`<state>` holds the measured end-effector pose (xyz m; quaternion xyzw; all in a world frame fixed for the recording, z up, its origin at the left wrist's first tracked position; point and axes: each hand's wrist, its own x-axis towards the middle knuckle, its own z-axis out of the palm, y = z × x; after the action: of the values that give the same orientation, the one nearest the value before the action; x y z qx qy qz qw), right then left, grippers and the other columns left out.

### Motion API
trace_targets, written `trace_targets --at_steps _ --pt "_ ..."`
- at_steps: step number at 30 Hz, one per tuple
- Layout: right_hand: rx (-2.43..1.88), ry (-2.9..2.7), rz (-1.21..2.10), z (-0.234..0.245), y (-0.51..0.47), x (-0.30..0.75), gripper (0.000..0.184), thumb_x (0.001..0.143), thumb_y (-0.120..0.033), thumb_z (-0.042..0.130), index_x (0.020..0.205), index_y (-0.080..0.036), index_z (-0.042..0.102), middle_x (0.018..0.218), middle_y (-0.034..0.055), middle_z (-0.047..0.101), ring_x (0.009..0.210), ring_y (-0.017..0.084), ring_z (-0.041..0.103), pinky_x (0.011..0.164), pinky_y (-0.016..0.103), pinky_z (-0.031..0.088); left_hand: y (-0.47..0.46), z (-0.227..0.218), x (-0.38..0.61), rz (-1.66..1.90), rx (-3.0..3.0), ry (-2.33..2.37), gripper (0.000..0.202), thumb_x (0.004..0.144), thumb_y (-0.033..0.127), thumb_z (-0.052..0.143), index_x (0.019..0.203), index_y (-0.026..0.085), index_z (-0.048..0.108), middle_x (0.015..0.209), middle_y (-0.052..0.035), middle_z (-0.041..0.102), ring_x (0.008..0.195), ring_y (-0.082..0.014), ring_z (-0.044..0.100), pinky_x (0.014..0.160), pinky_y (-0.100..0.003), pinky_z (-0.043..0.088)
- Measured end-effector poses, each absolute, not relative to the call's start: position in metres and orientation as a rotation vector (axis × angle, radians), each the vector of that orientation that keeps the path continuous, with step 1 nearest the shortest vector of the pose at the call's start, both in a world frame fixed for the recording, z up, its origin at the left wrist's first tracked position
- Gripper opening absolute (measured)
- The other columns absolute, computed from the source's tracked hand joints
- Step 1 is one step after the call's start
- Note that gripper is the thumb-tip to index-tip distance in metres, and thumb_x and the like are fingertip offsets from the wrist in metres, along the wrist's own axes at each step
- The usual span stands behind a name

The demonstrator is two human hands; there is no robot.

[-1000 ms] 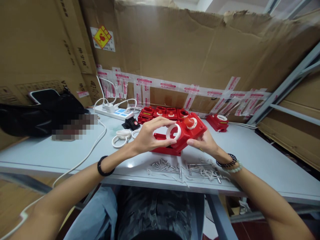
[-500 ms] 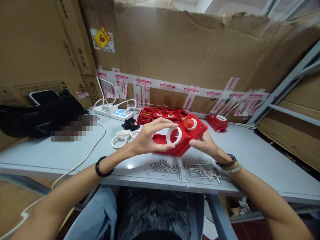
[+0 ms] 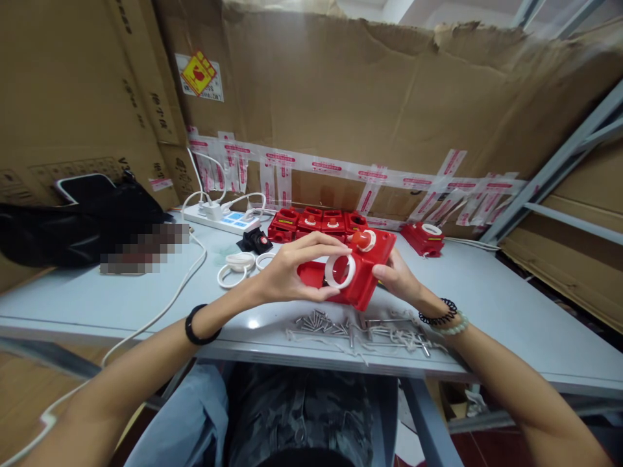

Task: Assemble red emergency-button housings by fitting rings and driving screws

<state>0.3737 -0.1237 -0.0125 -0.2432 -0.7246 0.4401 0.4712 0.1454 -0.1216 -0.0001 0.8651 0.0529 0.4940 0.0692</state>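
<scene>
head: left hand point(image 3: 285, 269) pinches white ring point(image 3: 331, 272)

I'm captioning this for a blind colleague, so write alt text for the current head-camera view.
A person's left hand holds a white ring at a red housing gripped by the right hand, above a table. Metal fasteners lie near its front edge; other red units stand behind, before taped cardboard.

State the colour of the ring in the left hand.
The ring is white, as shown in the head view.
</scene>
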Motion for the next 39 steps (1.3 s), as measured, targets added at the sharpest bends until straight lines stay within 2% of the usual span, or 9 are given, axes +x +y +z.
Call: trace_targets --at_steps 8,14,20,31,39 --pt "-0.613 -1.816 1.021 -0.007 -0.128 0.374 0.062 0.066 -0.048 0.074 0.119 -0.022 0.055 0.121 0.0094 0.062 0.108 0.024 0.061 0.095 0.043 0.048 -0.122 0.001 0.144 1.487 2.606 0.198 0.052 0.07 0.022 0.074 0.119 0.02 0.059 0.109 -0.0105 0.065 0.1 -0.0204 0.062 0.086 -0.039 0.054" --pt "-0.548 -1.842 1.03 -0.004 -0.131 0.374 0.054 0.069 -0.04 0.075 0.116 -0.024 0.055 0.117 0.0069 0.064 0.105 0.022 0.062 0.094 0.041 0.049 -0.124 0.003 0.143 1.465 2.611 0.184 0.052 0.07 0.021 0.073 0.12 0.02 0.059 0.11 -0.0108 0.065 0.1 -0.0203 0.063 0.086 -0.038 0.054" --pt "-0.617 -1.834 1.004 -0.005 -0.131 0.375 0.058 0.067 -0.046 0.075 0.117 -0.023 0.055 0.118 0.0082 0.063 0.104 0.024 0.061 0.092 0.043 0.05 -0.124 0.002 0.142 1.466 2.602 0.187 0.052 0.071 0.021 0.074 0.121 0.02 0.058 0.112 -0.0111 0.064 0.102 -0.0205 0.062 0.088 -0.038 0.053" --pt "-0.616 -1.825 1.018 -0.006 -0.131 0.374 0.058 0.065 -0.048 0.075 0.114 -0.023 0.057 0.115 0.0077 0.065 0.102 0.023 0.063 0.092 0.043 0.05 -0.125 0.005 0.139 1.399 2.615 0.173 0.054 0.072 0.024 0.075 0.123 0.022 0.056 0.114 -0.0103 0.063 0.103 -0.0212 0.061 0.089 -0.039 0.053" --pt "-0.591 -1.773 1.098 -0.015 -0.122 0.379 0.06 0.067 -0.049 0.074 0.118 -0.023 0.056 0.118 0.0076 0.064 0.107 0.024 0.061 0.094 0.042 0.049 -0.129 0.006 0.138 1.295 2.707 0.12 0.044 0.082 0.016 0.065 0.124 0.021 0.055 0.121 -0.0124 0.06 0.112 -0.021 0.059 0.095 -0.037 0.051"
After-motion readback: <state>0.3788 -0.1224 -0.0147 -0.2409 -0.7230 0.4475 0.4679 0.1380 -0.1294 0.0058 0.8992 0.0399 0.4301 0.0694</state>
